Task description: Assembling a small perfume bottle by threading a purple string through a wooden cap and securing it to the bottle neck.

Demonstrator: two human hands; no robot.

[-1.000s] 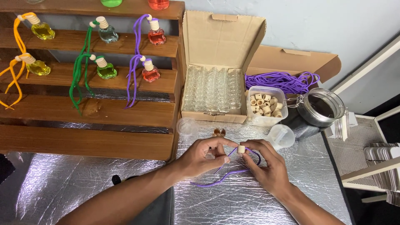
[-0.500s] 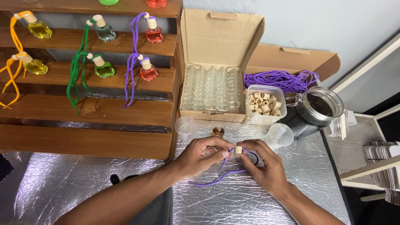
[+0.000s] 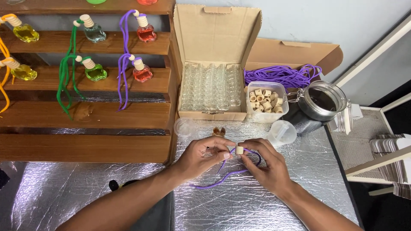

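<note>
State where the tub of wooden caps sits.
In the head view, the tub of caps sits right of centre, between the box of glass bottles and the metal-lidded jar.

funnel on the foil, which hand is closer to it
Right. The right hand is just below and left of the funnel, apart from it, pinching a wooden cap on purple cord. The left hand is farther left.

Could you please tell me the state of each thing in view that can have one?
Left hand: pinching the purple cord.
Right hand: holding a wooden cap on the cord.
Cardboard box: lid open, full of clear bottles.
Glass jar: lid open.
Plastic tub: open, holding wooden caps.
</note>
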